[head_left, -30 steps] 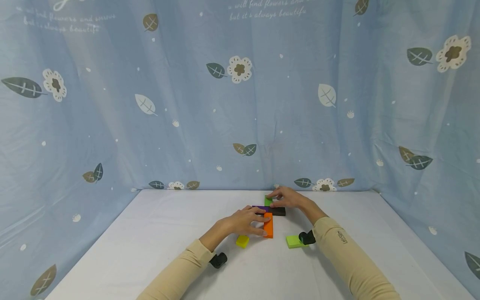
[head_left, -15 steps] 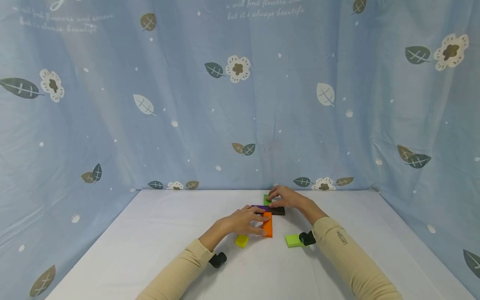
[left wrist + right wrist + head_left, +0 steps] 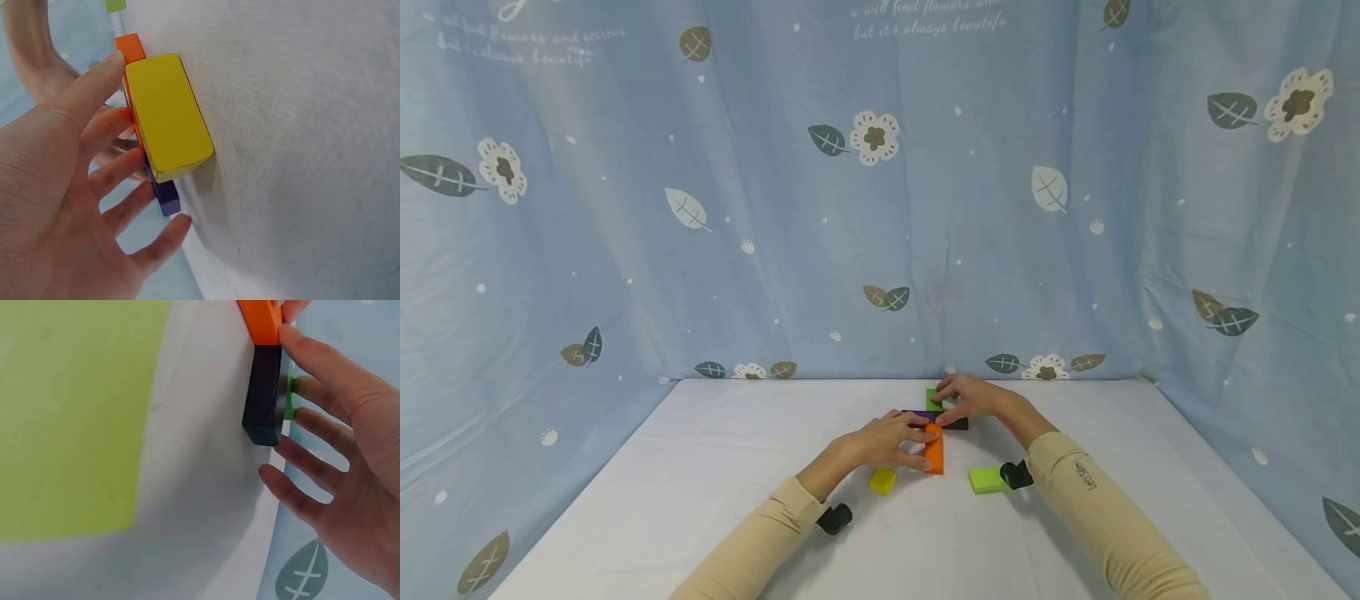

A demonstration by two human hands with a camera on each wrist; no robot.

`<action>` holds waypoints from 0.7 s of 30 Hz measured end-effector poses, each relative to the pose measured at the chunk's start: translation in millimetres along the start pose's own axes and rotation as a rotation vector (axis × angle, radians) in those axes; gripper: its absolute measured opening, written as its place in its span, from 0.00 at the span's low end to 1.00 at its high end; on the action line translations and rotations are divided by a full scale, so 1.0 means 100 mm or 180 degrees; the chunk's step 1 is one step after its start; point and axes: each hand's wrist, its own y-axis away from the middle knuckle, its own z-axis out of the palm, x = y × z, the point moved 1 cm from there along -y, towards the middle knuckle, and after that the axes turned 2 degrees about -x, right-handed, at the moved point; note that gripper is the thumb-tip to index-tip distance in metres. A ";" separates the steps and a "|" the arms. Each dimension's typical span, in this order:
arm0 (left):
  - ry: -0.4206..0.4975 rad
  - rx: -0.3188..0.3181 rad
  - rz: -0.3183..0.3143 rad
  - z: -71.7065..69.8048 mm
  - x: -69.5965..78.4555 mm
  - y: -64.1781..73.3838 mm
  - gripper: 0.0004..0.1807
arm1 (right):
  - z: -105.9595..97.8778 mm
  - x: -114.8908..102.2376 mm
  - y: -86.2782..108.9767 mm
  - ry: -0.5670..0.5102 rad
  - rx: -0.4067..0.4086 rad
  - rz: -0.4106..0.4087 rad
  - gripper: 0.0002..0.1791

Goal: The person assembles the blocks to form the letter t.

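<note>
Several coloured blocks lie joined on the white table. An orange block runs toward me from a crosswise line of a purple block and a black block. Beyond that line is a green block. My left hand lies from the left with spread fingers, thumb and index touching the orange block, other fingers near the purple one. My right hand reaches over from the right, its thumb at the meeting of orange and black, its fingers by the green block.
A yellow block sits just beneath my left wrist. Under the right forearm lies a lime-green block, partly covered by the black wrist camera. A blue patterned curtain encloses the table's back and sides.
My right thumb has shifted slightly toward me, from the black block to its meeting with the orange one. The left hand stays in place; the blocks hold their arrangement.
</note>
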 end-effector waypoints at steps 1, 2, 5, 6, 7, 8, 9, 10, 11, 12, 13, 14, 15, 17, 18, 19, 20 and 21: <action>-0.0003 -0.0002 -0.0003 0.00 0.00 0.00 0.33 | 0.00 0.00 0.01 0.0009 0.0009 -0.0018 0.30; -0.0009 -0.0003 -0.0005 0.00 0.00 0.00 0.33 | 0.01 0.00 0.02 0.0016 0.0016 -0.0032 0.30; -0.0029 -0.0005 -0.0010 0.00 0.00 0.00 0.33 | 0.02 -0.01 0.05 -0.0013 0.0029 -0.0024 0.31; -0.0037 -0.0007 -0.0015 0.00 0.01 0.00 0.33 | 0.02 -0.01 0.06 -0.0011 0.0029 -0.0015 0.32; -0.0049 -0.0009 -0.0012 0.00 0.01 0.00 0.33 | 0.02 -0.01 0.06 -0.0016 0.0028 0.0001 0.33; -0.0062 -0.0012 -0.0014 0.00 0.01 0.00 0.33 | 0.03 -0.01 0.06 -0.0028 0.0027 0.0017 0.33; -0.0074 -0.0015 -0.0015 0.00 0.01 0.00 0.33 | 0.03 -0.01 0.07 -0.0031 0.0024 0.0040 0.34; -0.0087 -0.0018 -0.0016 0.00 0.01 0.00 0.33 | 0.03 -0.02 0.07 -0.0033 0.0018 0.0055 0.35; -0.0091 -0.0021 -0.0024 0.00 0.01 0.00 0.33 | 0.04 -0.02 0.08 -0.0025 0.0019 0.0060 0.35; -0.0093 -0.0027 -0.0033 0.00 0.01 0.00 0.33 | 0.04 -0.02 0.08 -0.0025 0.0014 0.0059 0.35; -0.0092 -0.0031 -0.0043 0.00 0.02 0.00 0.33 | 0.04 -0.02 0.09 -0.0035 0.0009 0.0060 0.36; -0.0089 -0.0037 -0.0055 0.00 0.02 0.01 0.33 | 0.04 -0.03 0.09 -0.0040 0.0006 0.0056 0.36; -0.0090 -0.0041 -0.0062 0.00 0.02 0.01 0.33 | 0.04 -0.03 0.09 -0.0034 0.0009 0.0050 0.36; -0.0087 -0.0047 -0.0073 -0.01 0.03 0.01 0.32 | 0.04 -0.04 0.09 -0.0047 0.0025 0.0034 0.35; -0.0093 -0.0050 -0.0075 -0.01 0.04 0.01 0.32 | 0.04 -0.04 0.09 -0.0052 0.0034 0.0018 0.35; -0.0096 -0.0053 -0.0077 -0.02 0.04 0.01 0.32 | 0.05 -0.04 0.09 -0.0060 0.0047 0.0005 0.34; -0.0100 -0.0057 -0.0077 -0.02 0.04 0.02 0.32 | 0.05 -0.04 0.09 -0.0048 0.0061 -0.0016 0.33; -0.0115 -0.0063 -0.0079 -0.02 0.05 0.02 0.32 | 0.06 -0.04 0.09 -0.0054 0.0072 -0.0045 0.32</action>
